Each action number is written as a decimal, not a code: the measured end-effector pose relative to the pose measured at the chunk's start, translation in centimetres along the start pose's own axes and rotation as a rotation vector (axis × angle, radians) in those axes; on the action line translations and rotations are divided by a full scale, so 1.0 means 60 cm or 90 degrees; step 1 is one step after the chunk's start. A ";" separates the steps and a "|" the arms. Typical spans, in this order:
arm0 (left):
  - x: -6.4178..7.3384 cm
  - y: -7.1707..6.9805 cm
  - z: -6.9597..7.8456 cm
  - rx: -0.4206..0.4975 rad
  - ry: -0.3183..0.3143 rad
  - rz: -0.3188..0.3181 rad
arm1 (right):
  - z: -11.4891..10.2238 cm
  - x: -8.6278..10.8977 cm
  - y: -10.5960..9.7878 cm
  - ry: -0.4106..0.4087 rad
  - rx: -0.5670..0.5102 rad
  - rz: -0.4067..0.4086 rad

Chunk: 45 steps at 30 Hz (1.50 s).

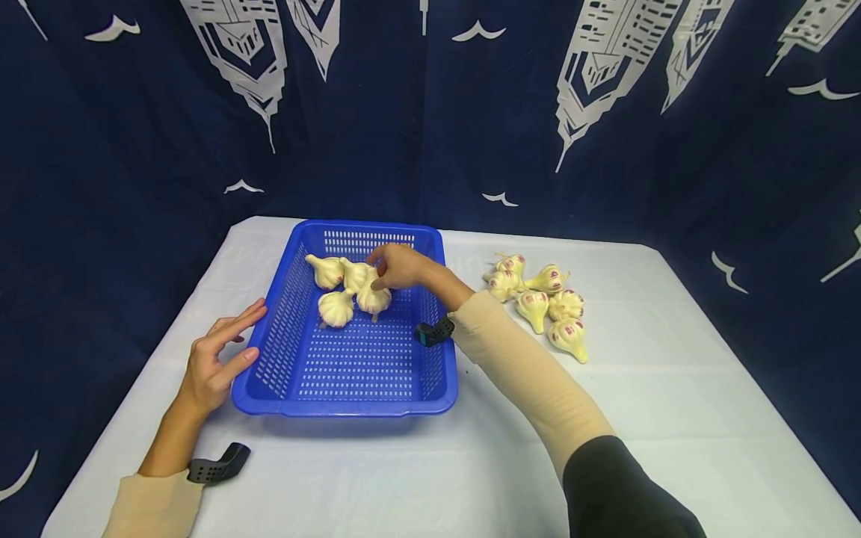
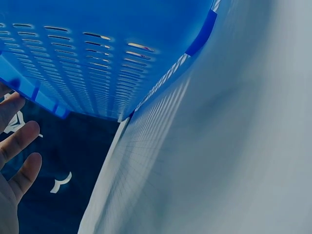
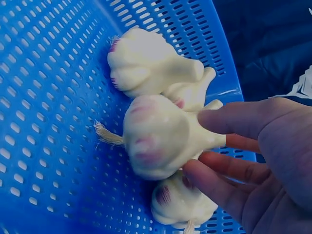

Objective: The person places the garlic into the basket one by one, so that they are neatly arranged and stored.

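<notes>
A blue plastic basket [image 1: 344,408] with slotted walls sits on the white table, with several garlic bulbs in its far half. My right hand [image 1: 401,267] reaches in over the right wall and holds a garlic bulb [image 3: 156,136] by its neck, thumb on one side and fingers on the other. That bulb lies against other garlic bulbs [image 3: 141,63], its root tuft hanging toward the basket floor. On the left side, my left hand [image 1: 214,364] rests its fingertips at the basket's rim, fingers fairly straight and spread.
To the right of the basket, several more garlic bulbs [image 1: 531,306] lie in a loose group on the white tablecloth [image 1: 673,418]. Behind the table hangs a dark blue curtain [image 1: 403,127] with white building prints.
</notes>
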<state>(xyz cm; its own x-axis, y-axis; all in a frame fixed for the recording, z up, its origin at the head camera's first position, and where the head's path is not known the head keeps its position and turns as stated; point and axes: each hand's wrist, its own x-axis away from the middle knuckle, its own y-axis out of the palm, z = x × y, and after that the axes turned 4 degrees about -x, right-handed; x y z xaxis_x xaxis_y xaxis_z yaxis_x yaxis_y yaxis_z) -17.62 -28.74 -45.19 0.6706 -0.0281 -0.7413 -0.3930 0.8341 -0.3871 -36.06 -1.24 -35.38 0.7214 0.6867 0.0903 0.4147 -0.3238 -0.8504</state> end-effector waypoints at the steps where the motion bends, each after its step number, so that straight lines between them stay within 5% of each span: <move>1: 0.000 0.000 0.000 0.001 -0.001 0.000 | -0.001 -0.001 0.001 -0.005 -0.003 -0.012; 14: 0.000 -0.003 -0.001 -0.001 -0.010 -0.004 | 0.001 -0.002 0.009 0.009 -0.003 -0.011; 28: -0.001 -0.001 -0.001 0.001 0.001 0.000 | 0.006 0.021 -0.026 0.038 0.007 0.003; 35: -0.003 -0.006 0.007 0.014 -0.002 -0.021 | 0.015 0.052 -0.059 0.037 -0.010 -0.005; 45: -0.003 -0.003 0.007 0.030 0.007 -0.012 | 0.058 0.133 -0.122 0.043 -0.053 0.082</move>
<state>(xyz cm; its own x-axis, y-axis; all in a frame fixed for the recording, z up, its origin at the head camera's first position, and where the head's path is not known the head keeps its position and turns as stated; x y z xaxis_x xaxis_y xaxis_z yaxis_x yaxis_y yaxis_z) -17.38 -28.67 -44.75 0.6705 -0.0497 -0.7403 -0.3502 0.8584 -0.3748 -35.25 8.91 -30.27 0.8062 0.5913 0.0204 0.3591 -0.4616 -0.8112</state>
